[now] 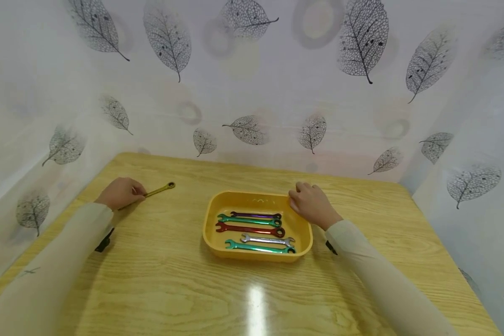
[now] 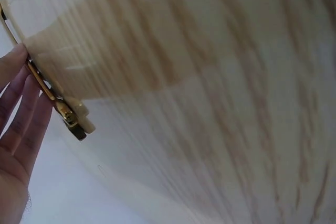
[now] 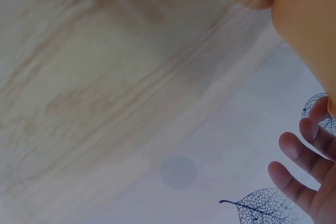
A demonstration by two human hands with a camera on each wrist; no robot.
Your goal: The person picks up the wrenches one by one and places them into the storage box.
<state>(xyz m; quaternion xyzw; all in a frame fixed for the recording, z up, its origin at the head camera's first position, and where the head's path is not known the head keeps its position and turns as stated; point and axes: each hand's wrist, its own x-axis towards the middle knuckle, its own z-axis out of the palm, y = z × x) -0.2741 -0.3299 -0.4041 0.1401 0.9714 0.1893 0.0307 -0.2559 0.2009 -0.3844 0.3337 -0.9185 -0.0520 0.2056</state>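
At the left of the table, my left hand (image 1: 122, 192) pinches a gold combination wrench (image 1: 160, 190) by its shank, ring end pointing right. In the left wrist view the wrench (image 2: 42, 80) lies edge-on at the tabletop, between the thumb and the fingers. My right hand (image 1: 312, 204) grips the back right corner of a yellow plastic bin (image 1: 208, 233); its thumb is hidden in the right wrist view. Inside the bin lie a purple wrench (image 1: 255, 215), a green wrench (image 1: 249, 220), a red wrench (image 1: 249, 228), a silver wrench (image 1: 266, 240) and a teal wrench (image 1: 258, 247), roughly parallel.
The wood-grain table (image 1: 172, 289) has its back edge against a white curtain (image 1: 243, 84) printed with dark leaves. More curtain hangs at both sides. A light glare spot shows on the table in front of the bin.
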